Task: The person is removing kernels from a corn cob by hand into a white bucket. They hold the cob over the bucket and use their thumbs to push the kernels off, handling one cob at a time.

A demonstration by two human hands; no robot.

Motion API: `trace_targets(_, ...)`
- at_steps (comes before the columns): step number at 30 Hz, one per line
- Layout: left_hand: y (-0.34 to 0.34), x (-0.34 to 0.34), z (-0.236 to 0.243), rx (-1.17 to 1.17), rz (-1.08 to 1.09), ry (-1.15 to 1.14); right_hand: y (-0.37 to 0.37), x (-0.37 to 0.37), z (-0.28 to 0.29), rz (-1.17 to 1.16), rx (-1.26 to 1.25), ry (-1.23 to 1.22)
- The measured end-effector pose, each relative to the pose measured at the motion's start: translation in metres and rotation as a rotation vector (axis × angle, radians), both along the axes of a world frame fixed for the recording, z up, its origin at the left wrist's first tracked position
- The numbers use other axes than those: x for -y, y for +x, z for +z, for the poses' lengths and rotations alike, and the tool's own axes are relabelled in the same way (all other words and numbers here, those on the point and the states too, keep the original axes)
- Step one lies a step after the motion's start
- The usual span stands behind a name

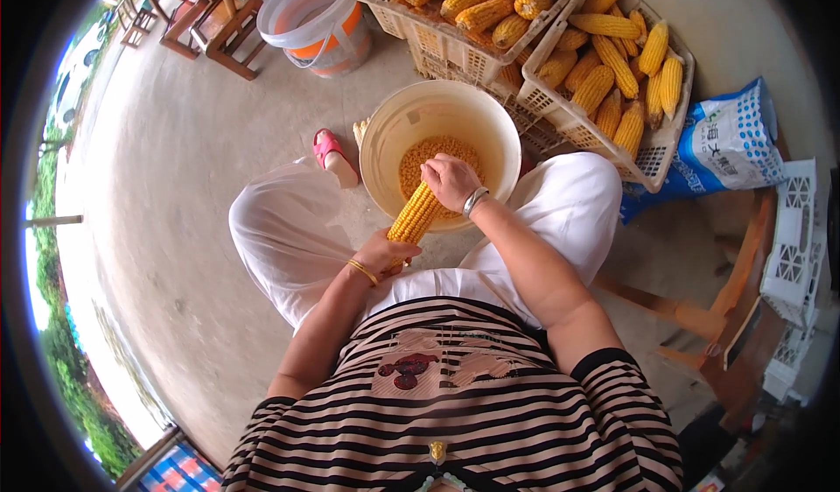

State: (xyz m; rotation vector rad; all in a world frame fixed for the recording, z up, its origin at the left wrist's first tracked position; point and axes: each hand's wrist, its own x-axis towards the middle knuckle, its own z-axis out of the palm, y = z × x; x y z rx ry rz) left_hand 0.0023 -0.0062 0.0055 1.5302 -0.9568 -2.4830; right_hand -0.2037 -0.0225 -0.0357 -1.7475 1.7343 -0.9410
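A yellow corn cob (411, 216) slants over the near rim of a cream plastic bucket (385, 133), which holds a layer of loose kernels (417, 158) and stands between my white-trousered legs. My left hand (381, 252) is closed round the cob's lower end, close to my lap. My right hand (452, 182), with a metal bracelet at the wrist, grips the upper end above the kernels, hiding the cob's tip.
Crates of cobs (647, 164) stand at upper right, beside a blue-and-white sack (709, 159). A white bucket with orange band (306, 19) and wooden chairs (219, 41) are at the back left. A white plastic crate (792, 238) stands at far right.
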Motion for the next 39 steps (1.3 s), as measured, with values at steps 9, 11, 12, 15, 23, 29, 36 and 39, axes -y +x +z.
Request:
trace_targets(9, 0.001, -0.005, 0.000, 0.237, -0.252, -0.491, -0.004, 0.006, 0.008, -0.045, 0.236, 0.163)
trace_targets(11, 0.004, -0.006, 0.009, 0.248, -0.242, -0.429, 0.000, 0.001, 0.011, -0.046, 0.242, 0.147)
trace_targets(12, 0.006, -0.006, 0.007, 0.224, -0.245, -0.433, 0.002, 0.000, 0.011, -0.064, 0.265, 0.132)
trace_targets(15, 0.006, -0.010, -0.007, 0.169, -0.197, -0.413, -0.004, -0.004, 0.005, -0.161, 0.428, 0.233)
trace_targets(23, 0.003, -0.009, -0.015, 0.118, -0.201, -0.466, -0.004, -0.005, 0.014, -0.022, 0.216, 0.215)
trace_targets(29, 0.005, -0.008, -0.010, 0.140, -0.195, -0.490, -0.001, 0.003, 0.019, 0.029, -0.093, 0.332)
trace_targets(36, 0.004, -0.007, -0.015, 0.144, -0.209, -0.550, -0.012, 0.005, 0.001, -0.063, 0.149, 0.352)
trace_targets(39, 0.004, -0.007, -0.009, 0.157, -0.235, -0.541, -0.017, 0.007, -0.002, -0.025, 0.181, 0.404)
